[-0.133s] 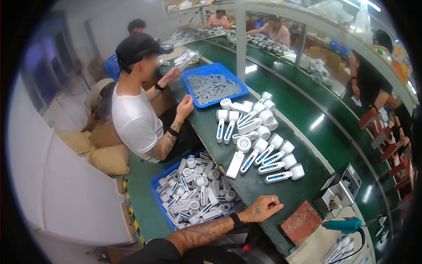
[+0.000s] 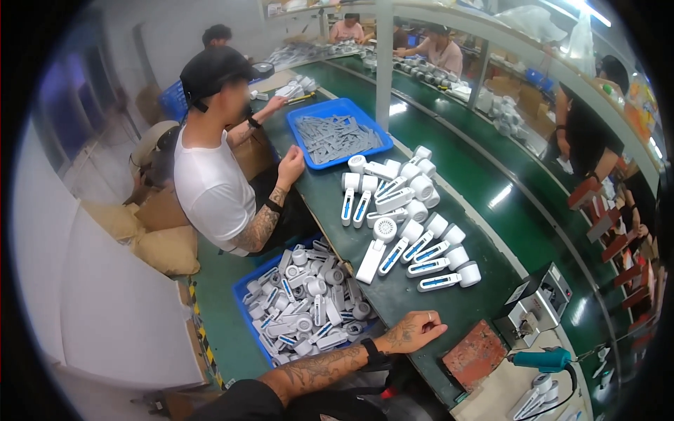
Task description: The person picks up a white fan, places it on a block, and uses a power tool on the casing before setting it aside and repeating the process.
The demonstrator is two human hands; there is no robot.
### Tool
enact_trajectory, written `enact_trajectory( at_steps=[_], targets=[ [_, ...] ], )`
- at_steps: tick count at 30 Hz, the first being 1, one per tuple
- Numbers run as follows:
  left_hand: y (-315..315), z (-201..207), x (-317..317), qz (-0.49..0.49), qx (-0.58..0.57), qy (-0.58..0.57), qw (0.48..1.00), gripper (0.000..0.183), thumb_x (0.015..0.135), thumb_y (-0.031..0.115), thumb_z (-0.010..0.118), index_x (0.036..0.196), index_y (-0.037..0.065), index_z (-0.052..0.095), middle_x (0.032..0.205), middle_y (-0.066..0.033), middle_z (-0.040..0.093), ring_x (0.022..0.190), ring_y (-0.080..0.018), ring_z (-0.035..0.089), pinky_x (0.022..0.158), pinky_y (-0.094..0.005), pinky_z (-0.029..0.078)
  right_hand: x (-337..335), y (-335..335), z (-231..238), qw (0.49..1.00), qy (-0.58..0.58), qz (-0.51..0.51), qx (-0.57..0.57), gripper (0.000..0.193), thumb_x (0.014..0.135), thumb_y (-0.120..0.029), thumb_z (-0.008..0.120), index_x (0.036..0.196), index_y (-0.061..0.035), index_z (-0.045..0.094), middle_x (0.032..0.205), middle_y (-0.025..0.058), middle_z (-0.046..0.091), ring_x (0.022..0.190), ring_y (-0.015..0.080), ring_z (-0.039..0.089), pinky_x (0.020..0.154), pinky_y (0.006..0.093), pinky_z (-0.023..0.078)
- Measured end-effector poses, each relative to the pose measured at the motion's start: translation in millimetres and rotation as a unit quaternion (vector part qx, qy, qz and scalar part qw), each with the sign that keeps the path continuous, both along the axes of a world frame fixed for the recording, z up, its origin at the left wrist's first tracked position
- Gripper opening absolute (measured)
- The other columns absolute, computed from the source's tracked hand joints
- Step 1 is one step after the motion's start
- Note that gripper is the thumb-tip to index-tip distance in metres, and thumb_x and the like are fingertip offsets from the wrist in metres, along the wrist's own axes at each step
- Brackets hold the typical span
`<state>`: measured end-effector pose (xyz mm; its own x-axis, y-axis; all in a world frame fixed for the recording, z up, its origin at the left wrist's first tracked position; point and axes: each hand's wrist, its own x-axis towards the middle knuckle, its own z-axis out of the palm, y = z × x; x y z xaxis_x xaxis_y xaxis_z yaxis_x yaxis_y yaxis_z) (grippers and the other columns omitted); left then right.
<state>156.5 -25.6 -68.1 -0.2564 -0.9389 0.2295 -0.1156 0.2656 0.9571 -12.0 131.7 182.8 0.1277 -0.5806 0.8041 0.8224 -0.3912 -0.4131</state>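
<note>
Head view, looking down on a long green desk [image 2: 491,231] in a workshop. Only one of the wearer's hands shows: a tattooed forearm with a black wristband comes in from the lower edge, and the hand [image 2: 414,330] rests on the near edge of the desk, fingers loosely curled, holding nothing. Which hand it is cannot be told for certain; it looks like the left. The other hand is out of view.

Nearest to it, further in on the desk, lies a cluster of white handheld devices with blue stripes [image 2: 407,217]. The closest one [image 2: 441,281] lies just beyond the fingers, its long axis running roughly along the desk, round head pointing right.

Below the desk's near edge, to the left of the hand, a blue bin [image 2: 246,298] holds a heap of the same white devices. At the far end of the desk a blue tray [image 2: 302,119] holds flat grey parts. A seated person in a white shirt and black cap [image 2: 217,175] works beside that tray.
</note>
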Motion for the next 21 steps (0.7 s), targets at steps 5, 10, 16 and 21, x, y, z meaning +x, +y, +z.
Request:
enact_trajectory(
  at_steps=[5, 10, 16, 21],
  targets=[
    [-1.6, 0.4, -2.8, -0.026, 0.028, -0.027, 0.999, 0.024, 0.096, 0.021, 0.067, 0.084, 0.001, 0.061, 0.071, -0.0088, 0.056, 0.061, -0.0174, 0.054, 0.057, -0.0330, 0.044, -3.4, 5.2, -80.3, 0.786, 0.159, -0.552, 0.230, 0.029, 0.103, -0.017, 0.055, 0.122, 0.0049, 0.059, 0.085, 0.0156, 0.066, 0.069, 0.0216, 0.060, 0.064, 0.0294, 0.049],
    [1.1, -5.1, 7.4, 0.004, 0.007, -0.019, 1.000, 0.021, 0.096, 0.021, 0.068, 0.086, 0.003, 0.065, 0.072, -0.0074, 0.059, 0.062, -0.0147, 0.054, 0.057, -0.0305, 0.043, -21.0, -20.8, -157.5, 0.621, 0.264, -0.693, 0.255, 0.031, 0.098, -0.005, 0.061, 0.127, 0.0047, 0.056, 0.095, 0.0114, 0.064, 0.083, 0.0188, 0.059, 0.074, 0.0295, 0.049],
    [-2.1, 5.8, -4.4, 0.002, 0.009, -0.053, 0.999, 0.019, 0.095, 0.020, 0.069, 0.087, 0.003, 0.066, 0.070, -0.0065, 0.060, 0.062, -0.0128, 0.055, 0.058, -0.0291, 0.044, -70.1, -43.3, -191.4, 0.547, 0.218, -0.774, 0.234, 0.063, 0.083, -0.021, 0.074, 0.136, -0.0012, 0.046, 0.143, 0.0170, 0.047, 0.123, 0.0308, 0.054, 0.101, 0.0463, 0.044],
    [0.8, -3.1, -17.0, -0.032, 0.031, -0.052, 0.998, 0.021, 0.093, 0.018, 0.071, 0.083, 0.001, 0.064, 0.067, -0.0047, 0.058, 0.060, -0.0101, 0.054, 0.056, -0.0284, 0.044, -96.9, -79.1, -188.1, 0.620, 0.159, -0.727, 0.250, 0.078, 0.085, -0.020, 0.077, 0.146, 0.0006, 0.033, 0.147, 0.0158, 0.042, 0.134, 0.0305, 0.044, 0.113, 0.0477, 0.032]
  ],
)
